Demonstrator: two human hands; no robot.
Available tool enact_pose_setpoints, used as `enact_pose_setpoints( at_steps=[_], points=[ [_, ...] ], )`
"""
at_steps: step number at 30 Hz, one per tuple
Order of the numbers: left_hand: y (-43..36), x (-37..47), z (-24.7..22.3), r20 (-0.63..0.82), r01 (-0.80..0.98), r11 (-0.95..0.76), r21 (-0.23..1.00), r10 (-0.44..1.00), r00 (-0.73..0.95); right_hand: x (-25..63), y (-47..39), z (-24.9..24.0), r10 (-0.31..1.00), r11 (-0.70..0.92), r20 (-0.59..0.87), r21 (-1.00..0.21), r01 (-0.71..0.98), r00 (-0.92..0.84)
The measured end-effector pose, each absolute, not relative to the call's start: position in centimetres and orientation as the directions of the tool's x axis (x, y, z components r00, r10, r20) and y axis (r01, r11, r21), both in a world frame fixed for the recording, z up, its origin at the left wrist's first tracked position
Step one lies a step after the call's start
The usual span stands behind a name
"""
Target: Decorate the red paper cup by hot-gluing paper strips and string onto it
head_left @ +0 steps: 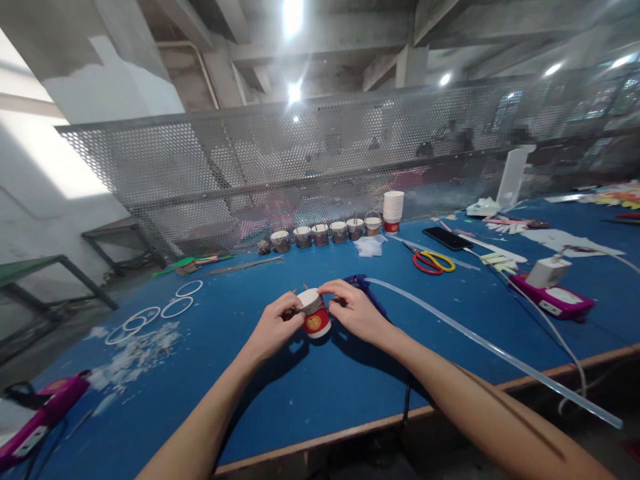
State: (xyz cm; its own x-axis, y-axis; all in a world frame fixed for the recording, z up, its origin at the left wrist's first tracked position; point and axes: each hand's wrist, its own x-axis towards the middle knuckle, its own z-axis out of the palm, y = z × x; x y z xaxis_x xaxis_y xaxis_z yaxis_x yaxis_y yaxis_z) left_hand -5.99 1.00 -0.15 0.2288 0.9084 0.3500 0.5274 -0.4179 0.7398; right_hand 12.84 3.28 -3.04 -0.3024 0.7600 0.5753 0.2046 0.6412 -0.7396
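A red and white paper cup (315, 325) with a gold emblem is held between my two hands, tilted slightly, just above or on the blue table. My left hand (277, 320) grips the left side near the rim, its thumb in front. Against the right side, my right hand (356, 313) pinches at the rim with bent fingers. A greyish band shows below the white rim, and small brown tips stick up behind it. Beyond my right hand lies a blue glue gun (373, 295), partly hidden, with a long clear glue stick (467, 328) trailing from it.
Several small grey-brown buckets (320, 233) line the back beside stacked paper cups (394, 205). Right of them are scissors (434, 262), a phone (447, 238) and a purple power strip (553, 300). White rings (177, 307) and scraps (135, 357) lie left. A perforated metal screen (240, 167) stands behind.
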Motion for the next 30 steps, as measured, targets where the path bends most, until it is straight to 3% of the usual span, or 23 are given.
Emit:
enact_pose_setpoints(
  at_steps=[4, 9, 16, 23, 26, 30],
  points=[
    [1.2, -6.1, -0.4, 0.387, 0.586, -0.503, 0.636, 0.864, 0.322, 12.8, 3.5, -3.3, 0.746, 0.66, 0.585, -0.714, 0.234, -0.318],
    [1.0, -6.1, -0.2, 0.41, 0.645, -0.499, 0.578, 0.862, 0.299, 12.8, 3.5, -3.5, 0.743, 0.669, 0.59, -0.666, 0.33, -0.316],
    [0.8, -6.0, -0.6, 0.436, 0.659, -0.548, 0.515, 0.829, 0.349, 12.4, 3.4, -3.7, 0.71, 0.704, 0.637, -0.641, 0.306, -0.301],
    [0.9, -5.7, -0.8, 0.432, 0.679, -0.457, 0.574, 0.874, 0.222, 12.2, 3.0, -3.5, 0.729, 0.685, 0.649, -0.687, 0.244, -0.219],
    [0.8, -5.6, -0.6, 0.439, 0.654, -0.434, 0.619, 0.882, 0.17, 12.2, 2.7, -3.5, 0.74, 0.669, 0.642, -0.671, 0.32, -0.2],
    [0.7, -5.5, -0.6, 0.433, 0.62, -0.419, 0.663, 0.891, 0.139, 12.0, 2.5, -3.7, 0.716, 0.678, 0.648, -0.56, 0.475, -0.258]
  ],
)
